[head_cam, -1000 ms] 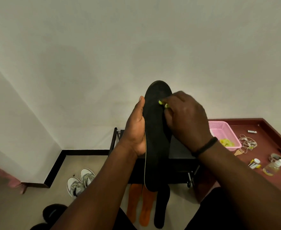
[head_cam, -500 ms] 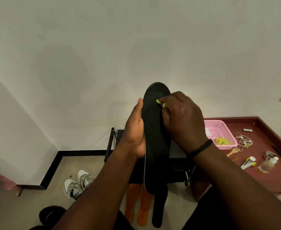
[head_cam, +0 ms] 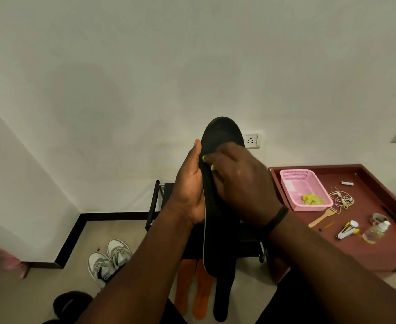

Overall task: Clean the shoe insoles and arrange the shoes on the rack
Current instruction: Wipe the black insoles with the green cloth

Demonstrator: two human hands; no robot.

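Head view: pink basket (head_cam: 295,181) on the maroon bench (head_cam: 379,251), right of the shoe rack (head_cam: 156,202), containing a crumpled yellow-green cloth piece (head_cam: 312,199) and a white tag. Black insole (head_cam: 220,136), long and matte with a pale edge line, held upright in front of the rack. Left hand (head_cam: 190,188) grips its left edge, thumb up along the rim. Right hand (head_cam: 241,181), fingers curled, presses a yellow-green cloth (head_cam: 208,161) against the insole face. Two orange insoles (head_cam: 193,288) and another black one lie on the floor below the rack; grey sneakers (head_cam: 109,258) to its left.

Head-worn view, forward and down
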